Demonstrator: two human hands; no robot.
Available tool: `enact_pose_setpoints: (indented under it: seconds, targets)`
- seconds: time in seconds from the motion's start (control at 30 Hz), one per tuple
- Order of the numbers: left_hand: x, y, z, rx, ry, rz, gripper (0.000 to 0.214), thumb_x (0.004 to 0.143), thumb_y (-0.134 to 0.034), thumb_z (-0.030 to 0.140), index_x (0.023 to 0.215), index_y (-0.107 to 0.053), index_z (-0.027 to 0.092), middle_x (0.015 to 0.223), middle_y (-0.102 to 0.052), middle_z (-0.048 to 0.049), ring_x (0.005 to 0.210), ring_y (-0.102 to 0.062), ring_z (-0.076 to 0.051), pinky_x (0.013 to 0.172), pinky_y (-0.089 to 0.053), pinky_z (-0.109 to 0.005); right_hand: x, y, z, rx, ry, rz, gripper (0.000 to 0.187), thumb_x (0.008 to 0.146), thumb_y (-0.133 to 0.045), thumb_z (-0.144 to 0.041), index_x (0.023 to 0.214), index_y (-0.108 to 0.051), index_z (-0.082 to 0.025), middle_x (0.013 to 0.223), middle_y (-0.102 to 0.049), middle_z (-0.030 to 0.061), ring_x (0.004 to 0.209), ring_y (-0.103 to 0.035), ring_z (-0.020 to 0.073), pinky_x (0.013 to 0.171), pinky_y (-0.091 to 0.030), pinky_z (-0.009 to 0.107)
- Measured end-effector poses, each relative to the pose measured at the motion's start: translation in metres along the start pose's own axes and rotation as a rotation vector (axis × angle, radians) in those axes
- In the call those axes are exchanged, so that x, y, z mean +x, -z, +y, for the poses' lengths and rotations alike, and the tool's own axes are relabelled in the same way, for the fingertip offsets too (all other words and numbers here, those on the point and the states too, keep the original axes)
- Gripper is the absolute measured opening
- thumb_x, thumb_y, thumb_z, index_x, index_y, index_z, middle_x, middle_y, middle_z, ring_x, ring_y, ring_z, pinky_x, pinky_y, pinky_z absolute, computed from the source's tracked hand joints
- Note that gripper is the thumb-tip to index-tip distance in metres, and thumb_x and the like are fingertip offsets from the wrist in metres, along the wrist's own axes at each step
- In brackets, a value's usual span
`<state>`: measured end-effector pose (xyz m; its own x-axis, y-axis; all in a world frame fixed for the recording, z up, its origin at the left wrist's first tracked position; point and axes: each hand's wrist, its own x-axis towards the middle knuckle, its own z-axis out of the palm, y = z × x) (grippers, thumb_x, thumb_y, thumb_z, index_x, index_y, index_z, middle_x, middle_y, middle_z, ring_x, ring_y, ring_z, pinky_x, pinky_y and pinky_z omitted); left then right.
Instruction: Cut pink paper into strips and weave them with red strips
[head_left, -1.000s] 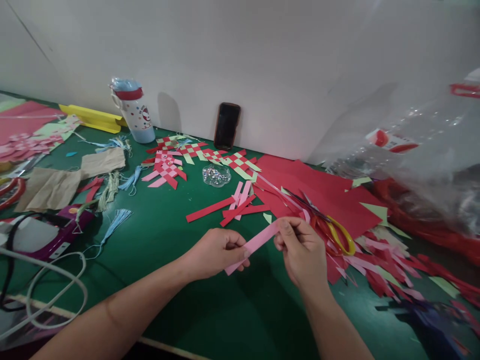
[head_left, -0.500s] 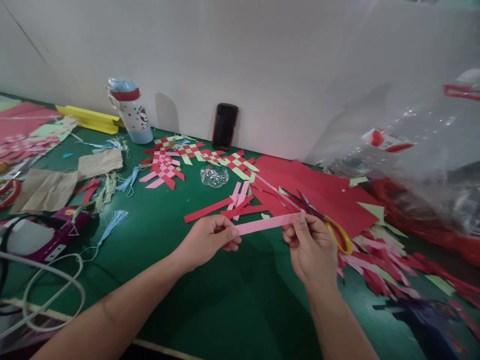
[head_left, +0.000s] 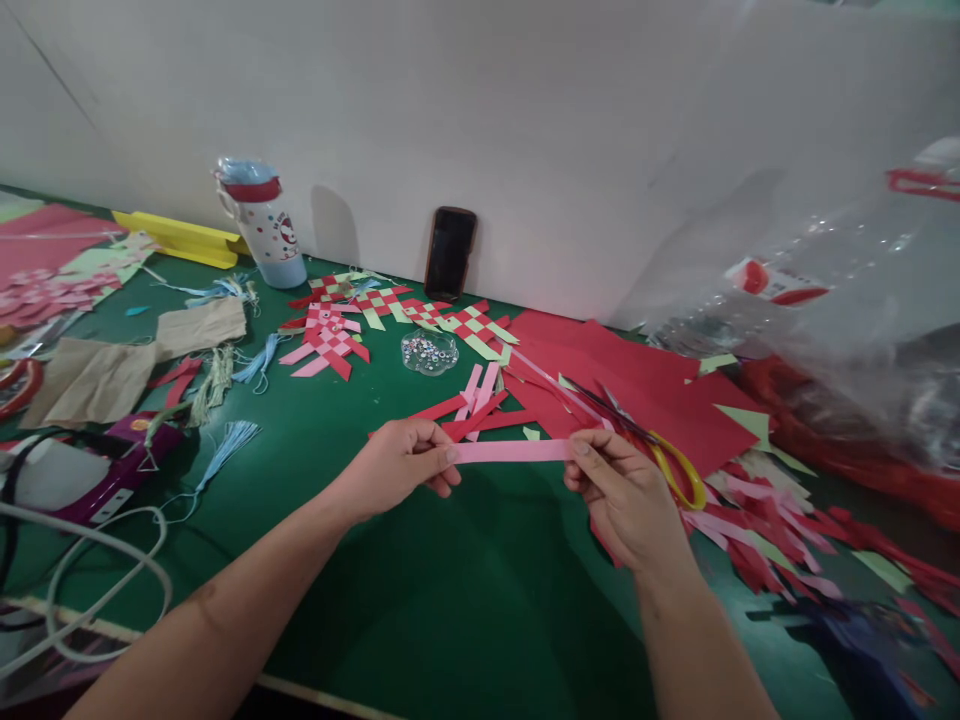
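A pink paper strip (head_left: 514,452) is stretched level between my two hands, above the green table. My left hand (head_left: 405,462) pinches its left end between thumb and fingers. The right end is pinched by my right hand (head_left: 619,488). Just beyond the strip lie red paper strips (head_left: 495,420) and a crossed set of pink strips (head_left: 480,385). Scissors with yellow handles (head_left: 679,470) rest beside my right hand, partly on red paper sheets (head_left: 592,350). Farther back are woven paper fish shapes (head_left: 330,340) in red, pink and pale green.
A clear dish of small beads (head_left: 429,353) sits mid-table. A phone (head_left: 450,252) leans on the wall, with a bottle (head_left: 266,230) to its left. At left are tassels (head_left: 225,455), a purple glue gun (head_left: 127,470) and a white cable (head_left: 105,530); paper scraps (head_left: 765,535) lie right.
Both hands have shifted slightly left with the pink strip. Its right end has lowered, so the strip is now nearly level. The grip at both ends remains.
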<state>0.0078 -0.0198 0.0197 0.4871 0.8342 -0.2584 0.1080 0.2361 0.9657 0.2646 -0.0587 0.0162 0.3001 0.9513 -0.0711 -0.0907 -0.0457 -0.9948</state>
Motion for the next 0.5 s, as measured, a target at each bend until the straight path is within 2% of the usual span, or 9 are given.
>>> enact_pose_setpoints:
  seconds: [0.13, 0.27, 0.5]
  targets:
    - [-0.0004, 0.0033, 0.0005, 0.031, -0.02, 0.043, 0.017, 0.087, -0.064, 0.031, 0.08, -0.065, 0.016, 0.075, -0.072, -0.0028, 0.064, -0.068, -0.012, 0.065, -0.052, -0.024, 0.0011, 0.0023, -0.0038, -0.064, -0.024, -0.037, 0.043, 0.058, -0.088, -0.053, 0.075, -0.067, -0.018, 0.058, -0.058, -0.0028, 0.052, -0.052, 0.0083, 0.05, -0.041, 0.02]
    - [0.001, 0.0057, -0.0001, 0.044, -0.084, 0.134, 0.016, 0.087, -0.064, 0.032, 0.08, -0.063, 0.018, 0.077, -0.072, -0.0022, 0.066, -0.068, -0.013, 0.067, -0.053, -0.025, 0.0002, 0.0023, -0.0047, -0.135, -0.05, -0.101, 0.042, 0.062, -0.086, -0.054, 0.075, -0.068, -0.018, 0.058, -0.058, -0.0022, 0.053, -0.052, 0.0095, 0.052, -0.042, 0.022]
    - [0.0036, 0.0107, -0.002, 0.056, -0.169, 0.23, 0.016, 0.088, -0.062, 0.035, 0.087, -0.064, 0.019, 0.087, -0.073, -0.0035, 0.086, -0.072, -0.019, 0.085, -0.055, -0.033, -0.0005, 0.0068, -0.0041, -0.266, -0.064, -0.182, 0.041, 0.07, -0.08, -0.056, 0.077, -0.067, -0.017, 0.059, -0.06, -0.0011, 0.054, -0.053, 0.0103, 0.055, -0.041, 0.024]
